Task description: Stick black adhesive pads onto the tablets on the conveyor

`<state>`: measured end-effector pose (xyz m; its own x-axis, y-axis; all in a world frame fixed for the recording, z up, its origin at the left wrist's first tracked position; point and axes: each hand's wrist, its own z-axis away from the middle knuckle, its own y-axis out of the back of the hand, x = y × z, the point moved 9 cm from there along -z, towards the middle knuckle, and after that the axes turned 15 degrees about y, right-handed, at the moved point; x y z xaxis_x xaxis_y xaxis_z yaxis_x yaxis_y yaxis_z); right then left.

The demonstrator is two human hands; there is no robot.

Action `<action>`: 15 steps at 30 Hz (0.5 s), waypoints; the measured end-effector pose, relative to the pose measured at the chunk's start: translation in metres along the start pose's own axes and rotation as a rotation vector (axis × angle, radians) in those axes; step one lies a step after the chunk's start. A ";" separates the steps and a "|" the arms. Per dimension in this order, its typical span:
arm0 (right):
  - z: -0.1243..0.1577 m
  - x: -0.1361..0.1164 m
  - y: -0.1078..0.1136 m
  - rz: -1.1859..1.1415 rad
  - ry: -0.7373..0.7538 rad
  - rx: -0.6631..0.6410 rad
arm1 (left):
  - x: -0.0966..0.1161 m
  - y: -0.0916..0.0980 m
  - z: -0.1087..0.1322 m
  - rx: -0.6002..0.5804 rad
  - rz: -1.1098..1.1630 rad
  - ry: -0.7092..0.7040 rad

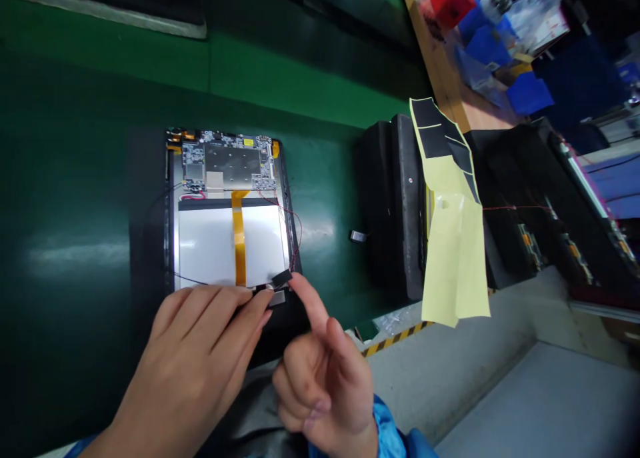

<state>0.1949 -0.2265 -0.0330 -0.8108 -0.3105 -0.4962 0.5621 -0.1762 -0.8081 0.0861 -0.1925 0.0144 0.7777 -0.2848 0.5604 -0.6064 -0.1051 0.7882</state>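
Observation:
An opened tablet point(227, 208) lies on a green work mat point(325, 225), showing its circuit board point(225, 165) and a white battery point(205, 245). An orange flex cable point(239, 238) runs down the battery, and thin red and black wires point(295, 231) pass along its right side. My left hand point(190, 351) reaches the tablet's lower edge, its fingertips on a small black strip point(261, 290) beside a silver piece point(278, 298). My right hand point(323, 391) has its index finger raised, the tip close to a black tab point(281, 278), and it holds nothing visible.
Sheets of yellow backing with black pads point(450, 205) stand right of the mat beside black foam blocks point(395, 205). A small black-and-silver part point(357, 236) lies on the mat. A wooden bench point(445, 71) with blue bins point(485, 45) runs top right.

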 end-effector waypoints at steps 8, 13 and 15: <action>0.005 0.020 0.014 -0.028 -0.064 0.087 | 0.002 0.004 0.001 0.038 -0.001 0.009; 0.008 0.018 0.016 -0.044 -0.060 0.072 | -0.002 0.003 0.006 0.034 -0.037 -0.020; 0.009 0.019 0.016 -0.062 -0.060 0.057 | -0.004 0.001 0.009 0.012 -0.051 -0.070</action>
<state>0.1900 -0.2431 -0.0525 -0.8339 -0.3523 -0.4249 0.5211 -0.2491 -0.8163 0.0812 -0.2001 0.0105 0.7942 -0.3446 0.5005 -0.5689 -0.1323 0.8117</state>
